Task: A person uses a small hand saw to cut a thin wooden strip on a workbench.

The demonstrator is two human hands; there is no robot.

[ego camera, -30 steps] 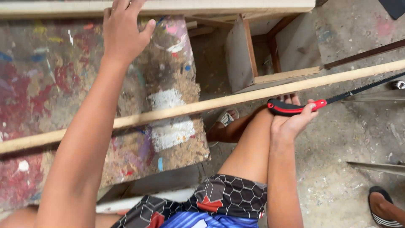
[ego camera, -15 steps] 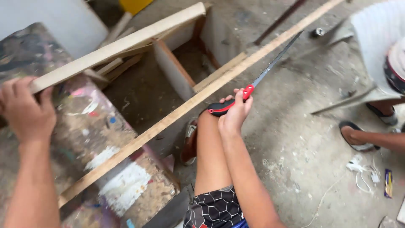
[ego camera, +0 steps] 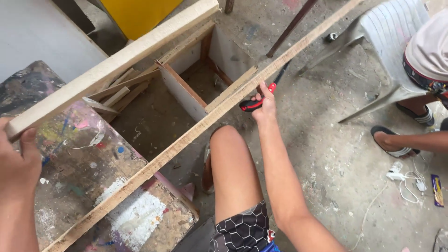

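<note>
Head view: I look down over my two bare arms and one bent knee.
Counts: I count two long wood pieces, one saw [ego camera: 261,98], one worktop [ego camera: 88,172] and one open box frame [ego camera: 186,88] on the floor.
Left hand: my left hand [ego camera: 18,163] sits at the near-left edge, arm coming up from below, thumb up against the end of the plank [ego camera: 116,65]; its grip is closed on that end.
Right hand: my right hand [ego camera: 263,102] reaches forward past the knee, arm nearly straight, grip wrapped around the saw's red and black handle.
Saw: its dark blade runs up and right, tucked just under the strip [ego camera: 205,121].
Strip: its long axis goes from lower left to upper right; its low end lies on the paint-stained worktop and it crosses the frame.
Plank: roughly parallel, farther from me, over the worktop's far edge.
Bystander: one seated person on a white chair [ego camera: 387,42], at right.
</note>
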